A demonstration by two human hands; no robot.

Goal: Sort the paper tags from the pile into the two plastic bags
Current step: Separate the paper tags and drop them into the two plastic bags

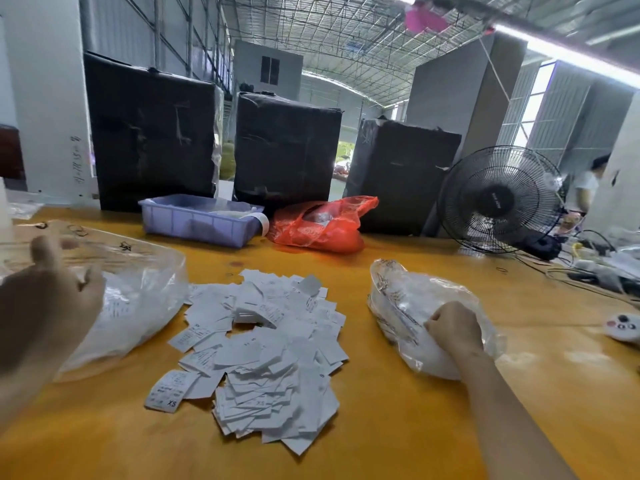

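Warehouse space held an orange table (398, 427) where a pile of paper tags (270, 348) lay between two clear plastic bags. From the head view, the right hand (453, 329) curled inside the right bag (398, 296), apparently dropping tags. The left hand (45, 303), blurred, hovered over the left bag (138, 306); its fingers' state was unreadable. Next, probably another tag picked from the pile.

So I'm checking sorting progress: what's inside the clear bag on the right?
The right clear bag holds white paper tags, and the right hand reaches inside, fist curled. What it grips is hidden.
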